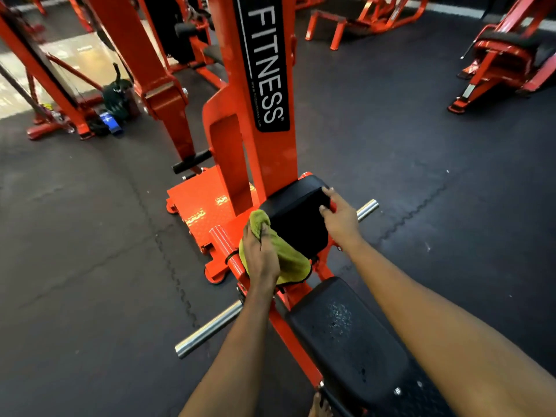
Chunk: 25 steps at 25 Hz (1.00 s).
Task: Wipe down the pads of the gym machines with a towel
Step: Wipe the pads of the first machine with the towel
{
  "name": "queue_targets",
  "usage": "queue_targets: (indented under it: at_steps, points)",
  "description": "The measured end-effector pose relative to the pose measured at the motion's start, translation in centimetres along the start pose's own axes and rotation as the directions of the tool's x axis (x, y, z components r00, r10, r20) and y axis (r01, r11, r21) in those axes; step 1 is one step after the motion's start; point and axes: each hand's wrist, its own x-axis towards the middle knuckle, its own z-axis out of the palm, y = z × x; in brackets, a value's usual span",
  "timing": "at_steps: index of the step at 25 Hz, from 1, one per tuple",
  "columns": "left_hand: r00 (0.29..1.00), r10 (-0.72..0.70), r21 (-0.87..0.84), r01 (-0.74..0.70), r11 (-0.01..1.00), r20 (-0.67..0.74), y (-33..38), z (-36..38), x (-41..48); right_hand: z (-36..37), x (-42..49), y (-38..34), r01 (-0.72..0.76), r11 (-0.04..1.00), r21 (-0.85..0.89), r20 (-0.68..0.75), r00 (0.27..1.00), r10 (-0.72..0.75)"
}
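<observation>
An orange machine stands before me with a black chest pad (296, 219) low on its upright. My left hand (260, 254) grips a yellow-green towel (288, 257) bunched against the pad's left edge. My right hand (340, 218) holds the pad's right edge, fingers curled over its top corner. Nearer to me lies the black seat pad (346, 335), speckled with droplets.
Chrome pegs stick out left (207, 331) and right (367, 209) of the frame. An orange foot plate (198, 200) lies left of the upright (258, 85). Other orange machines (505, 55) stand around on dark rubber flooring (90, 236). A dark bag and blue item (115, 106) sit at left.
</observation>
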Motion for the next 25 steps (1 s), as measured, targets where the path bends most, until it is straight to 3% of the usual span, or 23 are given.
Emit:
queue_targets:
  at_steps: [2, 4, 6, 8, 9, 11, 14, 18, 20, 22, 24, 25]
  points:
    - [0.994, 0.110, -0.053, -0.109, 0.993, 0.016, 0.6, -1.0, -2.1, 0.5, -3.4, -0.3, 0.064, 0.998, -0.025, -0.032, 0.997, -0.064]
    - [0.974, 0.203, -0.041, -0.200, 0.979, 0.099, 1.3, -2.6, -3.3, 0.2, -7.3, -1.9, -0.013, 0.993, 0.117, 0.206, 0.978, -0.012]
    - [0.943, 0.211, -0.034, -0.209, 0.977, 0.257, 1.2, -3.8, -3.8, -0.6, -11.4, -3.8, -0.105, 0.980, 0.171, 0.544, 0.839, -0.005]
    - [0.876, 0.147, 0.029, -0.180, 0.983, 0.459, 1.9, -5.0, -4.8, -1.1, -14.8, -4.6, -0.046, 0.996, 0.081, 0.666, 0.746, -0.020]
    - [0.819, 0.108, 0.074, -0.180, 0.981, 0.563, 2.7, -5.9, -5.9, -0.9, -16.6, -4.3, -0.007, 1.000, 0.027, 0.643, 0.766, -0.012]
    - [0.681, 0.041, 0.132, -0.200, 0.971, 0.731, 3.3, -7.5, -7.8, -0.5, -20.3, -3.7, -0.001, 0.999, -0.051, 0.488, 0.872, 0.026]
    - [0.510, 0.010, 0.134, -0.244, 0.960, 0.860, 2.8, -9.9, -10.2, -0.4, -25.9, -2.5, -0.062, 0.994, -0.088, 0.242, 0.967, 0.082]
    - [0.395, -0.122, 0.300, -0.429, 0.852, 0.911, 0.8, -9.9, -12.6, -4.0, -32.1, -1.7, -0.258, 0.959, 0.113, 0.226, 0.947, 0.228]
    - [0.263, -0.260, 0.366, -0.550, 0.751, 0.929, -2.2, -8.6, -13.3, -6.4, -34.3, -0.4, -0.367, 0.907, 0.207, 0.244, 0.917, 0.316]
    - [0.120, -0.339, 0.340, -0.605, 0.720, 0.933, -5.0, -7.1, -14.2, -8.7, -35.7, 1.5, -0.442, 0.857, 0.265, 0.204, 0.894, 0.398]
    - [0.096, -0.354, 0.333, -0.628, 0.703, 0.930, -6.4, -5.6, -14.6, -10.4, -36.4, 3.8, -0.489, 0.823, 0.289, 0.136, 0.872, 0.470]
    - [0.124, -0.336, 0.333, -0.645, 0.688, 0.934, -6.3, -4.9, -15.4, -11.0, -36.7, 5.4, -0.517, 0.811, 0.274, 0.107, 0.854, 0.508]
